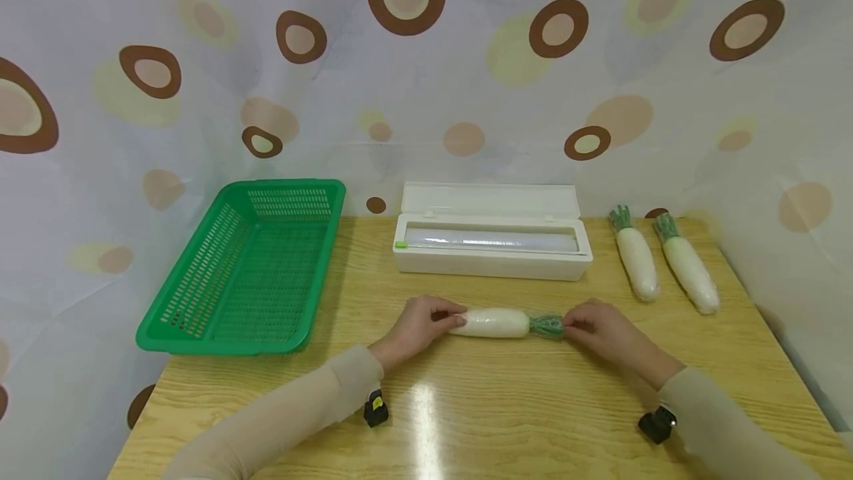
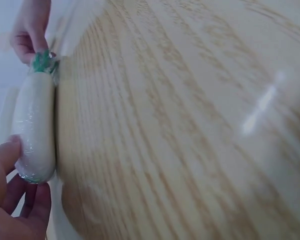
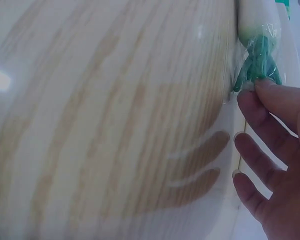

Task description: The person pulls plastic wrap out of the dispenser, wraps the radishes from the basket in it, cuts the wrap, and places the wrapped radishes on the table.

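A white radish (image 1: 496,323), wrapped in clear film, lies crosswise on the wooden table with its green leafy top (image 1: 546,326) to the right. My left hand (image 1: 416,328) holds its rounded left end, thumb on one side and fingertips at the tip, as the left wrist view shows on the radish (image 2: 36,115). At the other end my right hand (image 1: 609,333) pinches the film by the ends of the leaves (image 3: 260,60) between thumb and forefinger. In the right wrist view the remaining fingers (image 3: 255,157) are spread apart.
Behind the radish stands a white box (image 1: 493,265), lid up, with a roll of clear film (image 1: 493,240) inside. A green plastic basket (image 1: 266,347) sits at the left. Two more radishes, one nearer (image 1: 637,261) and one further right (image 1: 691,272), lie at the back right.
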### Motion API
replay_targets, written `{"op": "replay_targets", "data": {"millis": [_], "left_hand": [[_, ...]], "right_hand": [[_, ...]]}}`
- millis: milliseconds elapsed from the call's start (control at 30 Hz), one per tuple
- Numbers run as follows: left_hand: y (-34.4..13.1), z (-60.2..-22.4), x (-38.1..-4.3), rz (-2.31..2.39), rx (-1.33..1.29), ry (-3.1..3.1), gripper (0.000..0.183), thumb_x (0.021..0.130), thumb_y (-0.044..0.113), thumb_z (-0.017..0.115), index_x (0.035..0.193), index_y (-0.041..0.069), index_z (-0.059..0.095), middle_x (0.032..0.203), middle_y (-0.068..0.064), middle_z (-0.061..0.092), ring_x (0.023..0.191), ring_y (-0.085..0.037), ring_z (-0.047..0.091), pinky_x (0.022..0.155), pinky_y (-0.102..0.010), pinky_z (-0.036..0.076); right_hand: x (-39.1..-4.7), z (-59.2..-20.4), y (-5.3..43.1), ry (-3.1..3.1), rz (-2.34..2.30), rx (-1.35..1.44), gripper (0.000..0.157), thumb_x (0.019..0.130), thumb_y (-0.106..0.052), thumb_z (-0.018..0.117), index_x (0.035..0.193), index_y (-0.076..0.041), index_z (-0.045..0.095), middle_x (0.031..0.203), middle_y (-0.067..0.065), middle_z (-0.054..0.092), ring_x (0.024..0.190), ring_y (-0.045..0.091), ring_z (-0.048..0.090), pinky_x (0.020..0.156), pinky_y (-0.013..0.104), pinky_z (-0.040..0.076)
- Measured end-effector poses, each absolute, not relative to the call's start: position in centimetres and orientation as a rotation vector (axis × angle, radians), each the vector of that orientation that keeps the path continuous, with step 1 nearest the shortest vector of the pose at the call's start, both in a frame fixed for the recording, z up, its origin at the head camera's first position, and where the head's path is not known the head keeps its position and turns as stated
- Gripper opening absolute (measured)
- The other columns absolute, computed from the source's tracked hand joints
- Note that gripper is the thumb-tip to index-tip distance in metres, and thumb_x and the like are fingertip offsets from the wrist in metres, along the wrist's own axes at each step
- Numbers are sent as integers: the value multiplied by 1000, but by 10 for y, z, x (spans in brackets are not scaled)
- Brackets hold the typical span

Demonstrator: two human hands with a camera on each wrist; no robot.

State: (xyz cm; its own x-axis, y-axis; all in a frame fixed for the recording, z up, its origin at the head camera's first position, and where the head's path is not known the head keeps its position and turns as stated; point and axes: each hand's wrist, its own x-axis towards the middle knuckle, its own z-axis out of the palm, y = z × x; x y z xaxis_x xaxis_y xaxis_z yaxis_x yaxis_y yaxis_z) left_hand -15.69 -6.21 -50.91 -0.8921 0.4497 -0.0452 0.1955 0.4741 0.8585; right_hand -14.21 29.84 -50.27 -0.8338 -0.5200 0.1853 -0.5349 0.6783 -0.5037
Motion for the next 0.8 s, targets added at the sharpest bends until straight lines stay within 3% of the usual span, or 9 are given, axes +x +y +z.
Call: {"op": "replay_targets", "data": {"millis": [167, 300, 500, 800], "left_hand": [[-64, -508, -162, 1361, 531, 2397, 37, 97, 27, 76, 128, 8, 74, 127, -6, 73, 107, -16, 68, 91, -30, 56], [-66, -509, -166, 1350, 511, 2370, 30, 95, 28, 78, 121, 12, 79, 120, -3, 76, 101, -11, 67, 85, -28, 55], [-68, -512, -172, 1356, 527, 2346, 31, 96, 29, 78, 121, 12, 78, 119, -1, 76, 105, -12, 67, 89, -29, 55], [-73, -513, -173, 1351, 574, 2345, 37, 97, 29, 76, 127, 6, 74, 123, -6, 74, 110, -17, 68, 95, -31, 55]], "right_hand": [[-143, -501, 297, -2911, 838, 850, 14, 91, -6, 79, 88, -19, 73, 88, -11, 69, 85, 14, 61, 75, 38, 53], [-145, -500, 295, -2964, 823, 805, 14, 91, -7, 78, 87, -19, 73, 87, -12, 68, 84, 13, 60, 76, 39, 52], [-146, -493, 297, -3009, 765, 873, 5, 94, -10, 76, 96, -14, 76, 93, -6, 73, 87, 18, 64, 79, 42, 54], [-154, -467, 281, -2867, 584, 874, 7, 98, -13, 73, 103, -10, 77, 94, -2, 74, 87, 22, 69, 77, 46, 56]]}}
